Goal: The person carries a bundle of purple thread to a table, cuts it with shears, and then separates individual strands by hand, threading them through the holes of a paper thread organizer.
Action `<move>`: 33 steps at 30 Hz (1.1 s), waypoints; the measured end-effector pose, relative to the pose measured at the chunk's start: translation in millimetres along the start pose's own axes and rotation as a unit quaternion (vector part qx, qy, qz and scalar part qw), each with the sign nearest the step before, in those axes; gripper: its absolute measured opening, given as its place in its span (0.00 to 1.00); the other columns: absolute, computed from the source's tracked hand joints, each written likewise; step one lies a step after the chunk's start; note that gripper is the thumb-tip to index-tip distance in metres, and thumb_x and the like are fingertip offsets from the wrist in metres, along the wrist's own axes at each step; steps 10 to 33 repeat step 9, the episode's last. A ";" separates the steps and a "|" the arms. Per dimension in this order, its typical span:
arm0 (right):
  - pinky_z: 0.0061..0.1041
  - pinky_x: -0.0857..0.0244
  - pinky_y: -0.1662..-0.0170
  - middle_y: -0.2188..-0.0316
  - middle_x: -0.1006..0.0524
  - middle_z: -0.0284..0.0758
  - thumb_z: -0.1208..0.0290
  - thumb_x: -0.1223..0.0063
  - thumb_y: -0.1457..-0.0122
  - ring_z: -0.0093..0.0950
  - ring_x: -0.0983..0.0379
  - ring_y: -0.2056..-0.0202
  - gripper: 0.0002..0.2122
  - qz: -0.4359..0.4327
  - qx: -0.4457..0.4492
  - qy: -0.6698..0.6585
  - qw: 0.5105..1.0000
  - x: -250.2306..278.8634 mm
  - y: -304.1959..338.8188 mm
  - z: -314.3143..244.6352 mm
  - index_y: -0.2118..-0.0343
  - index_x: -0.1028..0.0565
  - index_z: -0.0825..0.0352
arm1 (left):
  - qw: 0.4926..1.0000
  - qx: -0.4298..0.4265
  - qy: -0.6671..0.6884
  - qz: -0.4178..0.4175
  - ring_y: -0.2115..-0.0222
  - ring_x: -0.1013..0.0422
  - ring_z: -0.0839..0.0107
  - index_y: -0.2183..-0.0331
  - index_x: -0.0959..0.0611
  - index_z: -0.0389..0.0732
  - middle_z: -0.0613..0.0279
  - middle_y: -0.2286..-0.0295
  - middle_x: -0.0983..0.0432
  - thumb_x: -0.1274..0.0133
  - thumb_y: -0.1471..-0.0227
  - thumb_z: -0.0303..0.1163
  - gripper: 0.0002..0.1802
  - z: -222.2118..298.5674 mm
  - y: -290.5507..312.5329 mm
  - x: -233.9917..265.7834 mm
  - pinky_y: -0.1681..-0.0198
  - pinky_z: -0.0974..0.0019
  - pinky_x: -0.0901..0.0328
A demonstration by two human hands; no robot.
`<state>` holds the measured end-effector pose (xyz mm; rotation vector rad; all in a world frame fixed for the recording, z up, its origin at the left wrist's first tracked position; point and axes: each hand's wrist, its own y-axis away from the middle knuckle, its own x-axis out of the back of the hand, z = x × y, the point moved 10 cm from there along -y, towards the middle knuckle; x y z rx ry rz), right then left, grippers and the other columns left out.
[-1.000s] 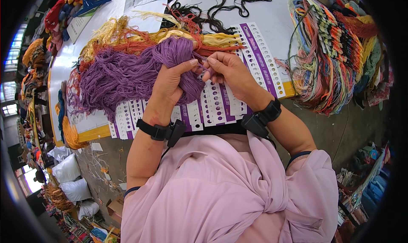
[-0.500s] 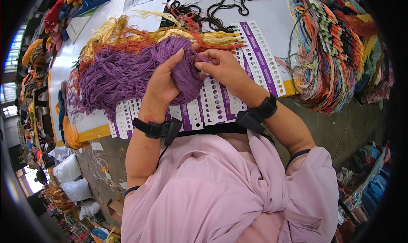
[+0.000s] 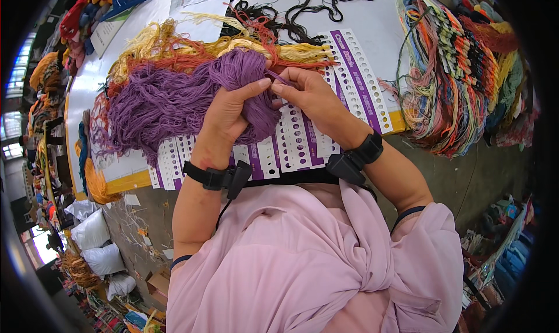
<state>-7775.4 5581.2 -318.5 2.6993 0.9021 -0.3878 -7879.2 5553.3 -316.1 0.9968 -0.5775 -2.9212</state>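
Observation:
A big loose skein of purple thread [image 3: 154, 100] spreads across the near part of the table. My left hand [image 3: 233, 107] is closed round its right end, thumb on top and the other fingers hidden behind the strands. Close beside it, my right hand [image 3: 314, 97] pinches a small twist of purple thread at the skein's right edge. The tips of the left thumb and the right fingers nearly meet. Under the skein and beside my right hand lie white and purple cardboard strips [image 3: 362, 82] with rows of punched holes.
Yellow thread [image 3: 244, 43] and orange-red thread [image 3: 303, 64] lie just behind the purple skein. Farther back are black strands [image 3: 314, 6] and a paper sheet [image 3: 198, 6]. A multicoloured thread bundle [image 3: 442, 82] hangs over the table's right edge. White sacks [image 3: 92, 231] stand at lower left.
My left thumb has come down and right, toward the right fingertips. The right hand keeps pinching thread with a small shift of its fingers. The skein's right end has moved slightly.

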 end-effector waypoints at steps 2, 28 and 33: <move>0.20 0.29 0.62 0.69 0.24 0.30 0.73 0.47 0.39 0.17 0.27 0.68 0.06 -0.004 0.006 0.000 1.000 -0.3 1.1 -3.4 0.64 0.25 0.71 | 1.000 -0.007 -0.016 0.009 0.60 0.24 0.67 0.50 0.25 0.35 0.54 0.60 0.23 0.45 0.49 0.19 0.23 0.6 0.5 0.3 0.57 0.63 0.27; 0.21 0.29 0.57 0.69 0.25 0.31 0.72 0.49 0.38 0.18 0.26 0.67 0.07 0.002 -0.073 -0.016 0.997 7.8 3.8 4.3 0.61 0.27 0.70 | 0.999 -0.028 0.002 0.018 0.59 0.25 0.66 0.48 0.25 0.37 0.56 0.59 0.23 0.43 0.52 0.17 0.27 5.4 3.6 -1.4 0.55 0.63 0.28; 0.21 0.29 0.57 0.69 0.25 0.31 0.72 0.49 0.38 0.18 0.26 0.67 0.07 0.002 -0.073 -0.016 0.997 7.8 3.8 4.3 0.61 0.27 0.70 | 0.999 -0.028 0.002 0.018 0.59 0.25 0.66 0.48 0.25 0.37 0.56 0.59 0.23 0.43 0.52 0.17 0.27 5.4 3.6 -1.4 0.55 0.63 0.28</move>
